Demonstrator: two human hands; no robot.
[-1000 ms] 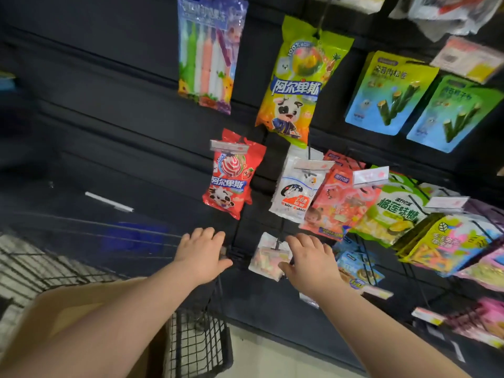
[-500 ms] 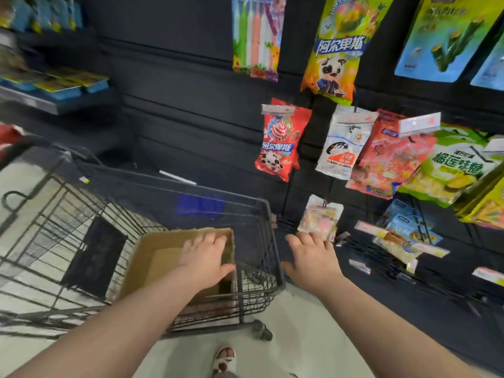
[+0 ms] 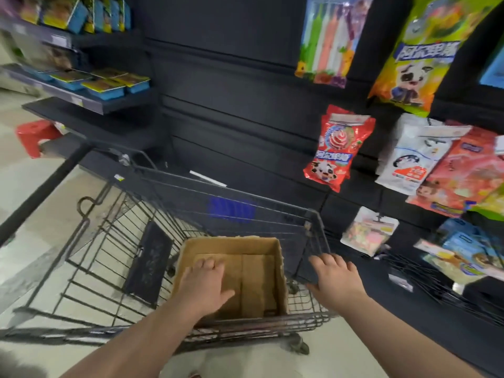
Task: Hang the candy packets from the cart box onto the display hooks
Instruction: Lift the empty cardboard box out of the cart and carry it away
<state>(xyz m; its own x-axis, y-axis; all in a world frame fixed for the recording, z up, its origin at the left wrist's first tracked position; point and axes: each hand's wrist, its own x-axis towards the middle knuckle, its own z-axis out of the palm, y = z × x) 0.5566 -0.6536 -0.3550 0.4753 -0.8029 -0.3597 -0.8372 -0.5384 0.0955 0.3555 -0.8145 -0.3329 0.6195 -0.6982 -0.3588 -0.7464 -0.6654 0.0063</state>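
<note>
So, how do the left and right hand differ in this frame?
The left hand reaches down inside the box, over its floor flaps. The right hand is outside the box, at the cart rim. The left hand's thumb spreads out to the right, while the right hand's thumb points left, toward the box. Shared: both are seen from the back, fingers fairly straight, and neither holds a packet.

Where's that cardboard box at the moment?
Head view, lower centre: the cardboard box sits inside the wire cart, in its near right corner, with the left hand over its opening.
</note>
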